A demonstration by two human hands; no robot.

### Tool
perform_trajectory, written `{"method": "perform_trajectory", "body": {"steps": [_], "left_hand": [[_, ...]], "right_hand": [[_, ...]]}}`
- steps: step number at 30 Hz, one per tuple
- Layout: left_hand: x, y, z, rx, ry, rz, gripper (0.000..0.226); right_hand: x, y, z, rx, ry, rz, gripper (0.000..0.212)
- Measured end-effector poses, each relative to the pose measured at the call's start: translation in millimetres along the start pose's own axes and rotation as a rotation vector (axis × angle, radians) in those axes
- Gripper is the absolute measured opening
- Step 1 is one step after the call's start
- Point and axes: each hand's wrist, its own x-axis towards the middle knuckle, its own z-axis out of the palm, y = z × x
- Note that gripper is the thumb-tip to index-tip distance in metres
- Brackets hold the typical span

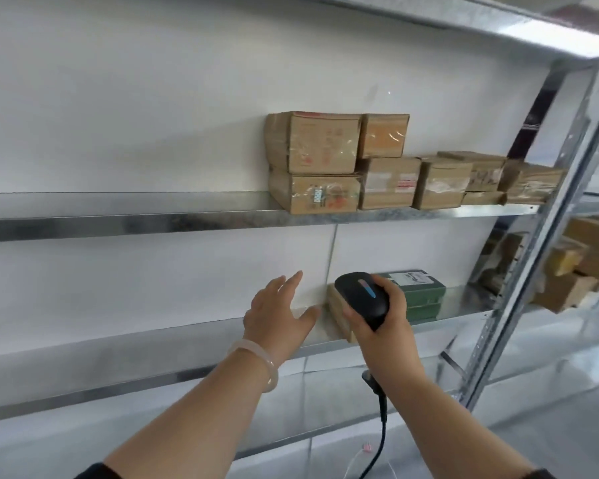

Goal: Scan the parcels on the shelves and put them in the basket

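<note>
Single head-worn wide-angle view, close to the metal shelving (222, 219), faces forward, both forearms entering from the bottom edge.

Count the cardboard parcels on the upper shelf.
8 visible: two stacked at the left, a small one atop another, one beside it, two stacked, one at the right end. More may hide behind.

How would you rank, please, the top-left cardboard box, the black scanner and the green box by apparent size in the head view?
1. Top-left cardboard box, clearly largest.
2 and 3. Black scanner and green box: unsure, since the scanner sits nearer the camera and the right hand hides part of the box.
</note>
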Motion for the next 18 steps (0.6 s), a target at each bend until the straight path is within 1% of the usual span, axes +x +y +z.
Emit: {"method": "perform_trajectory", "body": {"steps": [5, 9, 13, 16, 18], "left_hand": [[16.4, 47.7, 77.6, -0.097, -0.016, -0.023, 0.065], [22.4, 69.9, 127.9, -0.085, -0.049, -0.066, 0.067], [31.8, 73.2, 152.3, -0.046, -0.068, -0.103, 0.068], [46.6, 69.4, 163.5, -0.029, -0.047, -0.141, 0.067], [56.7, 64.1, 176.4, -0.026, -0.066, -0.166, 0.067]], "right_hand": [[36.1, 52.7, -78.9, -0.045, 0.035, 0.058, 0.052], [60.5, 87.4, -115.8, -0.085, 0.011, 0.071, 0.052], [77.2, 113.2, -126.2, -0.085, -0.017, 0.107, 0.053], [88.7, 132.0, -120.8, -0.092, -0.058, 0.143, 0.054], [96.1, 146.9, -114.1, -0.103, -0.070, 0.178, 0.054]]}}
